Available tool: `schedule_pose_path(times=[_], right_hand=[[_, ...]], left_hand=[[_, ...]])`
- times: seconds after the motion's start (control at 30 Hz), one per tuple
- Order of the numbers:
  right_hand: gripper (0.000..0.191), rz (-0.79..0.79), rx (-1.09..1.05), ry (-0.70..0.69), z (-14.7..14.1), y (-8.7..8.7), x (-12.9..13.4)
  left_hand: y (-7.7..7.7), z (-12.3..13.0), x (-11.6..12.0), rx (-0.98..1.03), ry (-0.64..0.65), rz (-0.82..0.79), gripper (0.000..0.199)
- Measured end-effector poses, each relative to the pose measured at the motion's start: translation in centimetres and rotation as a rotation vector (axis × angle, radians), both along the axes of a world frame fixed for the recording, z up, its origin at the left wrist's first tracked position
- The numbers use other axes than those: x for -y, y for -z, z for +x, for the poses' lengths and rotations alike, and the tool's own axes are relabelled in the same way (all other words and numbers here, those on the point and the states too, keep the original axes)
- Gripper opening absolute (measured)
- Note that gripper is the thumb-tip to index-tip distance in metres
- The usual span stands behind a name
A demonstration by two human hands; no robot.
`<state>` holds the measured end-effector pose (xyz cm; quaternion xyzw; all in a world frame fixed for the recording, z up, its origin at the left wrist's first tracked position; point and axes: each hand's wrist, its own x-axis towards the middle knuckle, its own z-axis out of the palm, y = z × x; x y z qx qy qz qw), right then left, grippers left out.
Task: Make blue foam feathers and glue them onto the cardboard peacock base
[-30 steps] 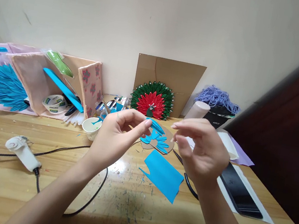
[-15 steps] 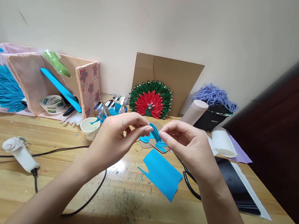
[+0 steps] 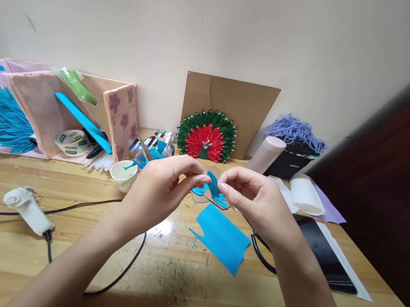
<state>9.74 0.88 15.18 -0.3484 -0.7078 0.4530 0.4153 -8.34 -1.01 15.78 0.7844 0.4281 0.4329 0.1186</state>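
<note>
Between my fingertips, above the middle of the table, is a small curved blue petal-like piece. My left hand pinches it at its left side, thumb and forefinger together. From the right, my right hand grips its other side with thumb and fingertips. Behind and below it, partly hidden by my hands, a cardboard disc carries more blue petals. Nearer to me a blue sheet with a cut-out corner lies flat on the table.
At left lie a white glue gun with a black cord and a paper cup holding blue scraps. A red and green fan-shaped craft leans on cardboard. A black tablet-like slab and a white roll are at right.
The blue piece has turned slightly between my fingertips, showing more of its broad side. Both hands keep their pinch and have barely shifted.
</note>
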Motion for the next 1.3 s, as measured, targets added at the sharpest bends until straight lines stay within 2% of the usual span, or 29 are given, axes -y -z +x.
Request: schedule_pose_path(times=[0.4,1.07,1.3], right_hand=[[0.014,-0.026,-0.022,0.004,-0.15,-0.16,0.19],[0.013,-0.066,-0.01,0.003,-0.16,-0.06,-0.05],[0.013,-0.067,-0.004,-0.007,-0.09,0.16,-0.08]], left_hand=[[-0.02,-0.12,-0.13,-0.098,-0.051,0.003,0.015],[-0.04,-0.07,0.0,-0.061,-0.059,-0.031,0.015],[-0.1,0.03,0.03,0.008,-0.055,-0.025,0.014]])
